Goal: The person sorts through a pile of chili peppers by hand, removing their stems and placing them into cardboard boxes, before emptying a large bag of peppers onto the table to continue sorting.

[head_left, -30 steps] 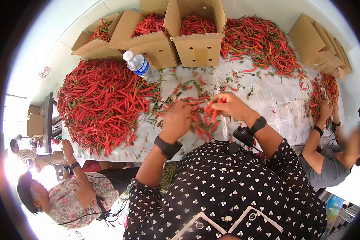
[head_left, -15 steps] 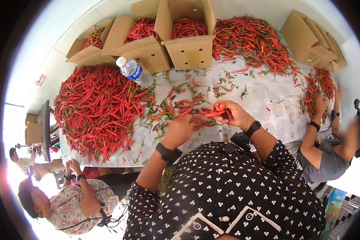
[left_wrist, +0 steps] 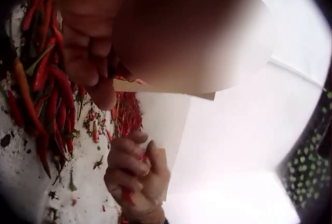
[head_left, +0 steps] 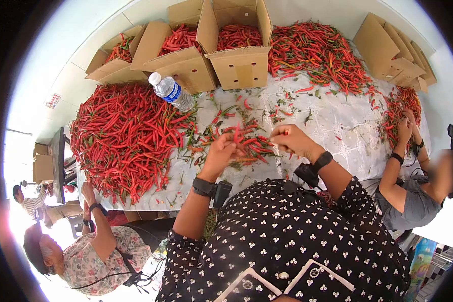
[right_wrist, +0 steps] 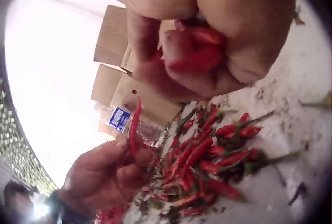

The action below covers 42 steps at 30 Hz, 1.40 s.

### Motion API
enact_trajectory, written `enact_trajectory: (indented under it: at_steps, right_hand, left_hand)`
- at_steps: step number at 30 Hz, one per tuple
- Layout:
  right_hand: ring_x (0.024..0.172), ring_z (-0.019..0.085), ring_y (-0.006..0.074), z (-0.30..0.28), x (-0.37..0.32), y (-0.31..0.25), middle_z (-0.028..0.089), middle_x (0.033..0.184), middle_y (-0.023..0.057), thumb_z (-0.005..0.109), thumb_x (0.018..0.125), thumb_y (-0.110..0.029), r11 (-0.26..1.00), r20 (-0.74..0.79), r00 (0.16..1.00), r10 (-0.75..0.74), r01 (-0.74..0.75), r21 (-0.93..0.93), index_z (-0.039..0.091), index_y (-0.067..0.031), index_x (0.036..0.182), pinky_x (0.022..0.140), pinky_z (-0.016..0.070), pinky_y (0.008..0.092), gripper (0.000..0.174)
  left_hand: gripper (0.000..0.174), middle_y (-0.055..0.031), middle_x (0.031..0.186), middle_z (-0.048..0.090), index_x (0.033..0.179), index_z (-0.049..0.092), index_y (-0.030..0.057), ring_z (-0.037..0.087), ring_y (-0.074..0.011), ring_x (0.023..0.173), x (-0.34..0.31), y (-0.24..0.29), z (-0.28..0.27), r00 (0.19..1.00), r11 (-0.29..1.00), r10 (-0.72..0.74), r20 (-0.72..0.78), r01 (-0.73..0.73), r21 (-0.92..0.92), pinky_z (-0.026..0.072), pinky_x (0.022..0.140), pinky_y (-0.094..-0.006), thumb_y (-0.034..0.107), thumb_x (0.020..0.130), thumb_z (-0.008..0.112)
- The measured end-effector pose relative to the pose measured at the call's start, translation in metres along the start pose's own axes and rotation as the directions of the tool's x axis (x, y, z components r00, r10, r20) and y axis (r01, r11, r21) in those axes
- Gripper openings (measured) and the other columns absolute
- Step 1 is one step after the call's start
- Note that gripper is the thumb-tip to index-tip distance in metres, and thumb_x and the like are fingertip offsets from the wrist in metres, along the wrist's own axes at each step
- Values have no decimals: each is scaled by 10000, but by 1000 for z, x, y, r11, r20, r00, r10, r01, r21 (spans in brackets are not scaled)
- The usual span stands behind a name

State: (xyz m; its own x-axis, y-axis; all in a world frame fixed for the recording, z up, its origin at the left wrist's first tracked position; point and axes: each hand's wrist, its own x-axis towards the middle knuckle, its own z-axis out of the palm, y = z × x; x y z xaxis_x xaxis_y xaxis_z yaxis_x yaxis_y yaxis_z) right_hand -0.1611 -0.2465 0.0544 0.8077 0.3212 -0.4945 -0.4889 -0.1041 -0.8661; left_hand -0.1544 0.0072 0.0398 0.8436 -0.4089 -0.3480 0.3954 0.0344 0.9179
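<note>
In the head view my left hand (head_left: 225, 148) is raised over a small pile of red chilies (head_left: 249, 146) and pinches a single chili (head_left: 235, 135) upright. The right wrist view shows the same left hand (right_wrist: 111, 174) with that chili (right_wrist: 135, 125) standing up from its fingers. My right hand (head_left: 288, 138) hovers just right of the pile, its fingers curled round a few red chilies (right_wrist: 199, 52). The left wrist view shows the right hand (left_wrist: 136, 174) curled above the white table cover (left_wrist: 31, 182), with loose chilies (left_wrist: 49, 99) below my left fingers.
A big chili heap (head_left: 126, 131) fills the table's left side, and another heap (head_left: 322, 50) lies at the back. Open cartons (head_left: 239, 65) of chilies and a water bottle (head_left: 172, 91) stand behind the pile. Folded cartons (head_left: 397, 50) are stacked far right. Other people sit at right (head_left: 412, 196) and lower left (head_left: 100, 251).
My left hand has lifted off the pile with one chili pinched upright. My right hand has closed tighter round its chilies and stayed beside the pile.
</note>
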Motion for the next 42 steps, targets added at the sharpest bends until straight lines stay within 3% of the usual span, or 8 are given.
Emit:
enact_trajectory:
  at_steps: [3,13,18,27,31,33,36,42]
  right_hand:
    - [588,564,167,12,5,13,584,610,73,673,685,-216,782,96,931,-353,350,-515,633,-33,754,543,436,303,200]
    - [705,599,342,54,28,17,601,728,180,625,667,-236,232,226,940,-257,287,-929,629,-25,729,624,474,410,220]
    - [629,587,312,40,22,-4,603,683,164,621,667,-197,672,134,905,-403,392,-629,637,-15,759,584,465,358,205]
    - [572,561,296,50,23,-9,597,660,180,601,651,-169,686,169,918,-358,382,-619,631,11,751,554,444,349,208]
    - [538,547,258,52,31,3,572,604,180,577,679,-167,693,137,877,-461,452,-562,598,26,683,533,430,343,194]
    - [526,557,196,51,26,-13,545,554,127,548,732,-154,896,39,998,-56,67,-439,555,15,603,470,404,323,213]
    - [502,534,131,36,33,-6,511,549,56,544,808,-186,997,120,991,-66,61,46,542,-24,643,400,352,268,232]
    - [448,432,68,54,29,-24,498,582,6,585,842,-222,984,76,996,37,-50,172,542,-33,843,374,294,196,194]
  left_hand:
    - [216,-57,837,599,1084,467,15,573,-89,642,-4,-10,-4,999,995,-33,-22,31,-99,471,581,-217,78,877,469]
    - [181,-41,759,583,1051,479,30,528,-82,538,-6,-10,-2,998,983,-44,48,52,-173,433,501,-205,80,877,475]
    - [200,-28,757,574,1060,485,20,514,-70,558,-11,-4,0,998,987,-50,-31,45,-151,415,516,-204,88,872,488]
    - [166,-27,703,573,937,587,11,534,-130,611,-7,10,22,981,875,192,-9,-167,454,420,543,-258,108,803,598]
    - [154,-159,732,567,786,482,-3,577,-327,650,-6,3,32,768,349,628,122,-418,839,454,555,-386,86,732,595]
    - [158,-184,725,542,817,481,-2,560,-360,635,-10,8,32,783,223,613,107,-300,927,455,559,-418,105,751,579]
    - [157,-210,723,550,811,473,2,552,-374,687,-3,12,19,853,424,520,-45,-212,880,428,583,-448,111,758,574]
    - [183,-213,744,574,892,514,-5,563,-403,723,6,5,20,898,541,440,1,-266,797,443,626,-446,136,776,530]
